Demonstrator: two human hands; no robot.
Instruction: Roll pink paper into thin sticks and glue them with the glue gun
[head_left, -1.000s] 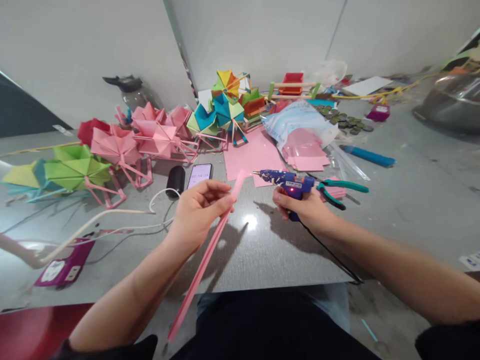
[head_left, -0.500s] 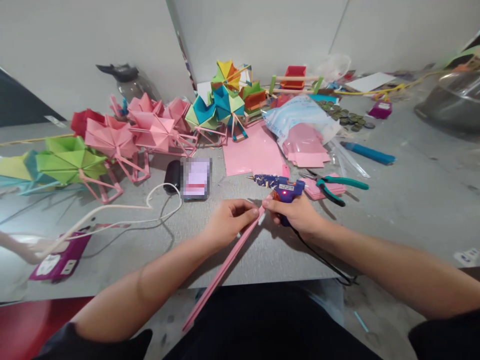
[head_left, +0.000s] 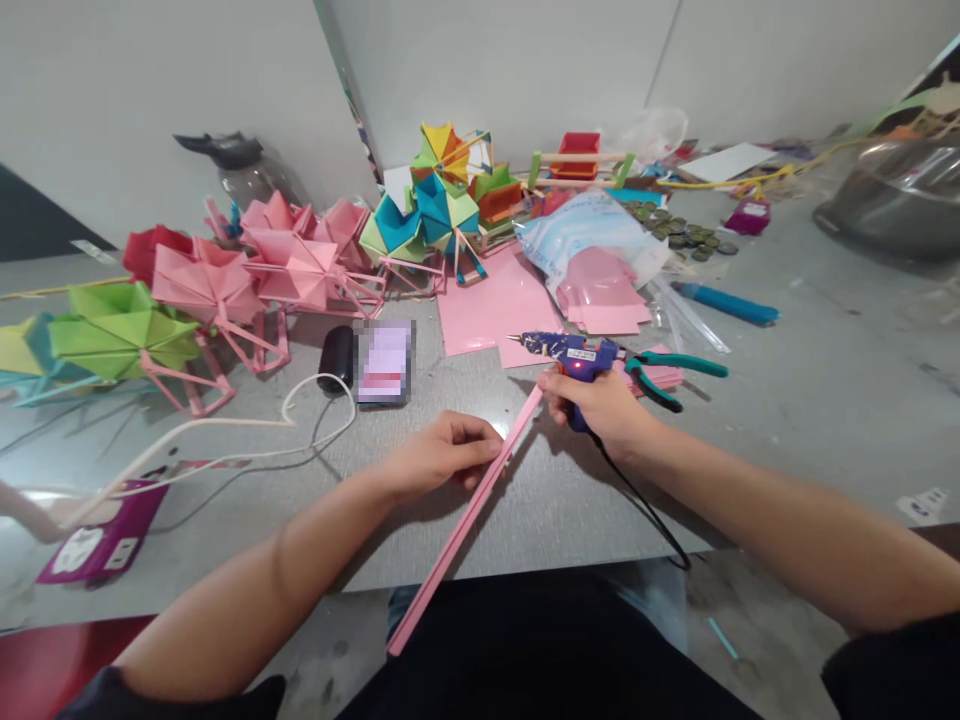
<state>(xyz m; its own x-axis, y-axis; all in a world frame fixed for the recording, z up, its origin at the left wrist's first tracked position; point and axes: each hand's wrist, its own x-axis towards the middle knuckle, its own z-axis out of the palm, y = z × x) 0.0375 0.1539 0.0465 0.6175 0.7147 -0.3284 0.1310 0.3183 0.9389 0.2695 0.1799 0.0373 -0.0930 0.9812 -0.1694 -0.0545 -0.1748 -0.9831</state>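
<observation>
My right hand (head_left: 592, 398) is wrapped round the handle of a blue glue gun (head_left: 577, 352), whose nozzle points left and whose red light is lit. Its thumb and finger also pinch the top end of a long folded pink paper strip (head_left: 466, 524). Farther down that strip, my left hand (head_left: 450, 452) pinches it between thumb and fingers. The strip slants down past the table's front edge towards my lap. Just behind the glue gun lie green-handled pliers (head_left: 675, 372) on small pink paper pieces.
Folded paper wheels on stick stands, pink (head_left: 214, 280) and green (head_left: 127, 335), line the back left. A phone (head_left: 385, 362), a black mouse-like object (head_left: 337, 360) and a white cable (head_left: 217, 420) lie left. Pink sheets (head_left: 487, 300), a plastic bag (head_left: 592, 235) and a blue cutter (head_left: 727, 302) are behind.
My left hand has slid down the pink strip, away from my right hand. My right hand has shifted slightly right with the glue gun. The camera view has moved a little.
</observation>
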